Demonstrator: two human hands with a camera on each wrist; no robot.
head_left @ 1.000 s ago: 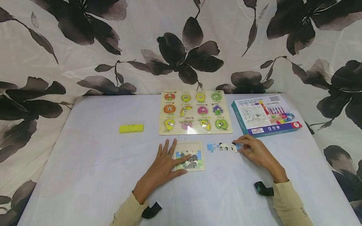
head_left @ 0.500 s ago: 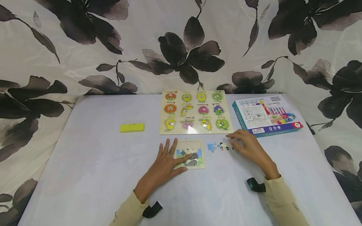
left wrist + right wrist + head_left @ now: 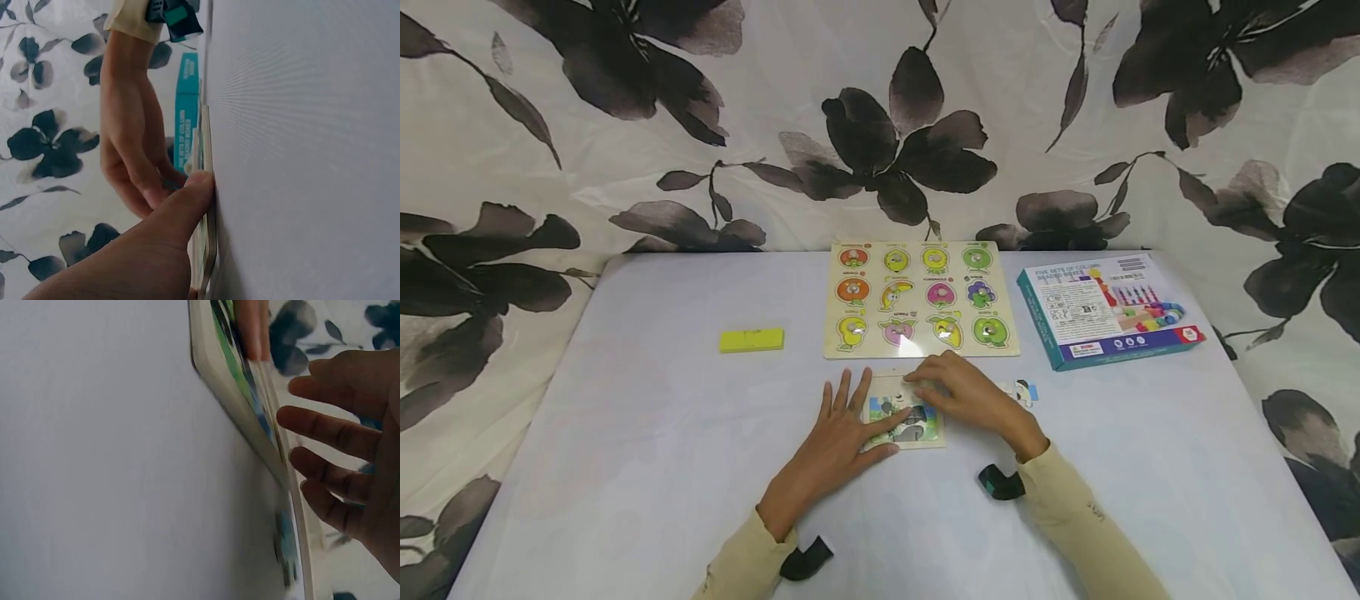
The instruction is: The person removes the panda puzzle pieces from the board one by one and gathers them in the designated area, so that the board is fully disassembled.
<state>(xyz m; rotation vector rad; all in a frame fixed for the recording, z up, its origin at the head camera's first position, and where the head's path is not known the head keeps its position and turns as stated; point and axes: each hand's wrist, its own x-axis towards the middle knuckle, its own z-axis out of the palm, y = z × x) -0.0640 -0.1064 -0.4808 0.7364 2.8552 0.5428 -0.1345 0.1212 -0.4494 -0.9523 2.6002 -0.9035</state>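
Note:
A small framed jigsaw tray (image 3: 925, 435) lies near the table's front middle, its picture partly filled in. My left hand (image 3: 850, 421) rests flat on the tray's left half with fingers spread; in the left wrist view its thumb (image 3: 197, 187) presses the tray's edge. My right hand (image 3: 951, 387) reaches over the tray's upper right corner with its fingers (image 3: 325, 425) extended, and no piece shows between them. One loose jigsaw piece (image 3: 1022, 392) lies just right of that hand; others may be hidden under it.
A wooden fruit peg board (image 3: 921, 300) lies behind the tray. A teal toy box (image 3: 1105, 308) sits at the back right and a yellow block (image 3: 751, 340) to the left. A floral curtain (image 3: 880, 142) hangs behind the white table (image 3: 625, 467).
My right hand has left the row of loose pieces and moved left onto the tray's top right corner, covering two of the pieces. The left hand has stayed put.

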